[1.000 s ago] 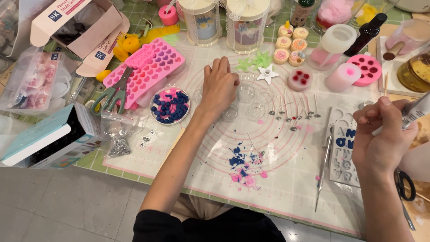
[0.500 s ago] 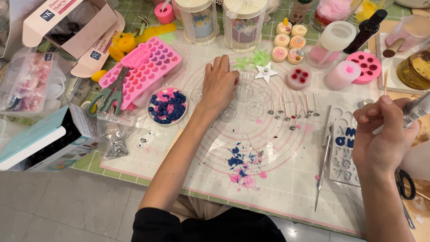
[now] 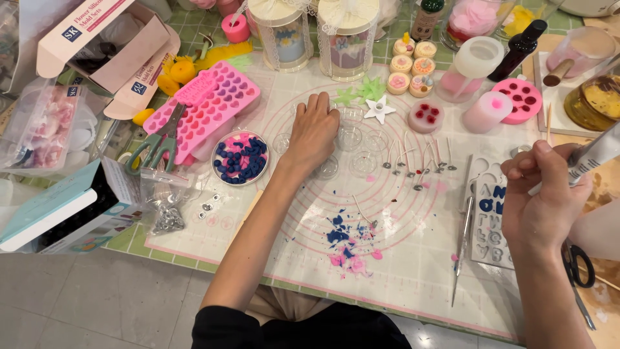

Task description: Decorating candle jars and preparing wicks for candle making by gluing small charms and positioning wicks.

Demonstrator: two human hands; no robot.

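My left hand (image 3: 314, 131) rests palm down on the white craft mat (image 3: 413, 258), its fingers spread over several small clear round cups (image 3: 351, 137). My right hand (image 3: 541, 201) is at the right edge, closed around a silvery tube-like tool (image 3: 597, 153) that slants up to the right. Just left of that hand lies a clear letter mold (image 3: 492, 216) with blue filled letters, and a thin metal pick (image 3: 464, 249) beside it. Blue and pink wax crumbs (image 3: 345, 244) are scattered on the mat between my arms. A row of short wicks (image 3: 416, 160) lies near the clear cups.
A pink silicone mold (image 3: 216, 106) with green scissors (image 3: 155, 143) on it lies at the left, beside a dish of blue and pink pieces (image 3: 240, 158). Two decorated jars (image 3: 313, 32), small candles (image 3: 413, 64), pink molds (image 3: 523, 97) and bottles line the back. Boxes (image 3: 97, 39) crowd the left edge.
Both hands stay almost where they were; my left hand has shifted very slightly on the clear cups. The view has tilted a little.
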